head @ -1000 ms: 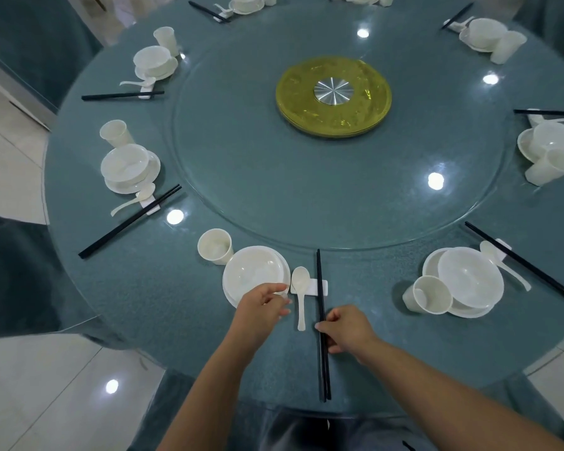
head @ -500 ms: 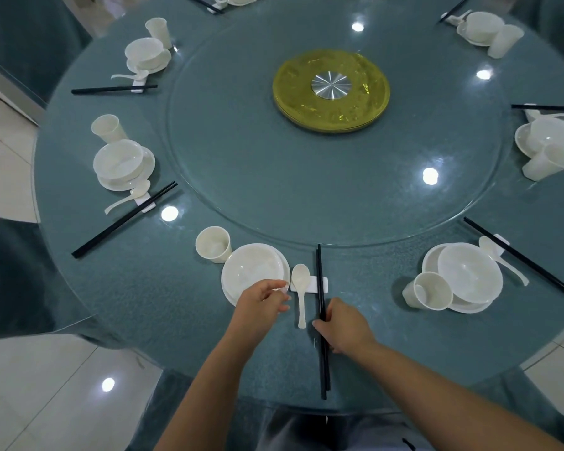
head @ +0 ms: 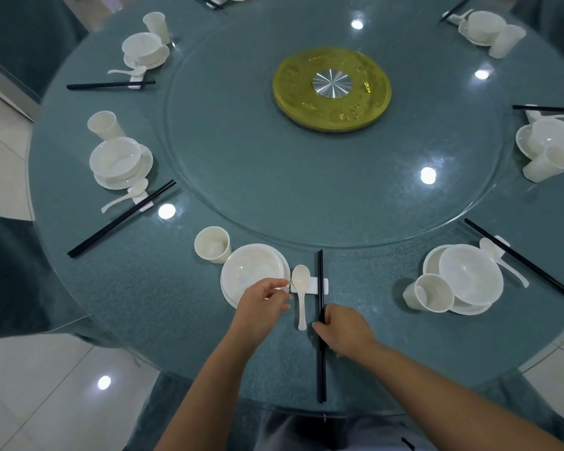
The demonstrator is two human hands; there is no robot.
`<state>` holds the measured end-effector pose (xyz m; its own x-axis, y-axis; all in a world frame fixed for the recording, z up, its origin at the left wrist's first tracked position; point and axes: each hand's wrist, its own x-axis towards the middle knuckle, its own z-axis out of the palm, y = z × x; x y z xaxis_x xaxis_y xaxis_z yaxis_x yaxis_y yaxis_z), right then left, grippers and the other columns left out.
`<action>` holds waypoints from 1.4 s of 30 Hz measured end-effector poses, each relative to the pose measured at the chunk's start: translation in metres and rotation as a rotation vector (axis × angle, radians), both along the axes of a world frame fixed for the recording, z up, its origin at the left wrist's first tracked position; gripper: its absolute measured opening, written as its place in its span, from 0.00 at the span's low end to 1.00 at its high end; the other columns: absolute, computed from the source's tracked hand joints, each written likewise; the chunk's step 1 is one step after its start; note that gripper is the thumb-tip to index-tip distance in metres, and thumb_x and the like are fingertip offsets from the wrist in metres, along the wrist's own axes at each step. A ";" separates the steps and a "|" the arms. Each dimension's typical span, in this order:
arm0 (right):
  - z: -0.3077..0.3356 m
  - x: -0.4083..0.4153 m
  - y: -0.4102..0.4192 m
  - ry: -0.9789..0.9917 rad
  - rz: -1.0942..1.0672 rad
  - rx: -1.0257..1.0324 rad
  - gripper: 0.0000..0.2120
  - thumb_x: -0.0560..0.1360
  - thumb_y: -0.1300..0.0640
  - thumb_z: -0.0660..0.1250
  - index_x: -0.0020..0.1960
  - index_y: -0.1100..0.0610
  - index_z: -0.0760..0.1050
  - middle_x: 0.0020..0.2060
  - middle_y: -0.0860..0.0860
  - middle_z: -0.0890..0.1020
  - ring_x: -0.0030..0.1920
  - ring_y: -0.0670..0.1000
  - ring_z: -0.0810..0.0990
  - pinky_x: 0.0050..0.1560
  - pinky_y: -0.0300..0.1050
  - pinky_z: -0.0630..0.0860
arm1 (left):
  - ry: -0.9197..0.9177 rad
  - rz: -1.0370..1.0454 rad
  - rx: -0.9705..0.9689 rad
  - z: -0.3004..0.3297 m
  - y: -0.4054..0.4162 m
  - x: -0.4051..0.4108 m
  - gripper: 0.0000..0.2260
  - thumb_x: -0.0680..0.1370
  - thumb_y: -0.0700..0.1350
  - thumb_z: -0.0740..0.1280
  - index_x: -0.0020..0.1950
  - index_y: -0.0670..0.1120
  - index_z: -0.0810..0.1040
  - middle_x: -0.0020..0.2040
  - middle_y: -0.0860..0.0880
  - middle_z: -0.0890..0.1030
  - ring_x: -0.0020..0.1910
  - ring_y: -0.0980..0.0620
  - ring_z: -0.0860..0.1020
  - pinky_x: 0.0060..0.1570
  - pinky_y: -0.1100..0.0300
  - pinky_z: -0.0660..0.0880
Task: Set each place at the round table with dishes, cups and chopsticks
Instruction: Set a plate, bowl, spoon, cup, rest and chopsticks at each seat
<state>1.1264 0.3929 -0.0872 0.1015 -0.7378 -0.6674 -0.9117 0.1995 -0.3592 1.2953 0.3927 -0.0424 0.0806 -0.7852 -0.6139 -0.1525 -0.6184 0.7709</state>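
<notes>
**Two hands on the 6 o'clock place setting**

Two hands are down at 6 o'clock on the round bench [head: 388, 222]. The right hand [head: 344, 328] has its grip curled round the black chopsticks [head: 321, 369], which point toward 12 and cross the white rest [head: 311, 285]. The left hand [head: 262, 302] has loosely curled fingers at the near rim of the bowl [head: 253, 271]; can't tell if it's pinching anything. The spoon [head: 301, 288] lies between the hands, and the cup [head: 212, 244] sits just beside the bowl at 10 o'clock. Further out, the gold turntable hub [head: 331, 87] sits mid-bench.
</notes>
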 end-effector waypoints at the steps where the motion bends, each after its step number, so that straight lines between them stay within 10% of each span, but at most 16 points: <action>1: 0.000 0.000 0.000 -0.005 0.000 -0.005 0.10 0.76 0.52 0.61 0.39 0.55 0.67 0.37 0.52 0.79 0.37 0.53 0.80 0.44 0.47 0.79 | -0.005 -0.007 -0.005 0.000 -0.001 0.000 0.07 0.80 0.42 0.63 0.56 0.47 0.78 0.50 0.45 0.83 0.46 0.52 0.83 0.56 0.56 0.77; 18: 0.000 -0.011 -0.011 -0.025 -0.196 -0.121 0.14 0.77 0.44 0.63 0.46 0.55 0.70 0.38 0.49 0.77 0.41 0.52 0.76 0.41 0.44 0.69 | -0.045 -0.029 -0.042 0.001 0.001 0.000 0.07 0.80 0.41 0.63 0.56 0.46 0.78 0.50 0.45 0.82 0.45 0.52 0.82 0.44 0.70 0.75; 23: -0.004 -0.012 -0.027 -0.169 -0.289 -0.155 0.14 0.77 0.50 0.64 0.59 0.56 0.71 0.39 0.48 0.77 0.43 0.50 0.77 0.39 0.42 0.68 | -0.054 -0.035 -0.038 0.000 0.003 0.002 0.07 0.80 0.42 0.63 0.56 0.47 0.78 0.50 0.46 0.83 0.46 0.52 0.82 0.48 0.66 0.75; 42: -0.011 -0.004 -0.032 -0.214 -0.341 -0.173 0.13 0.76 0.52 0.66 0.57 0.56 0.71 0.35 0.48 0.77 0.37 0.47 0.75 0.34 0.37 0.68 | -0.048 -0.032 -0.031 -0.005 0.002 0.002 0.06 0.80 0.43 0.63 0.55 0.49 0.78 0.49 0.47 0.83 0.45 0.53 0.83 0.49 0.64 0.76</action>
<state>1.1219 0.3605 -0.0986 -0.0443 -0.8521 -0.5215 -0.7052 0.3964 -0.5878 1.2976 0.3949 -0.0472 0.0838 -0.8067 -0.5849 -0.2094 -0.5882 0.7812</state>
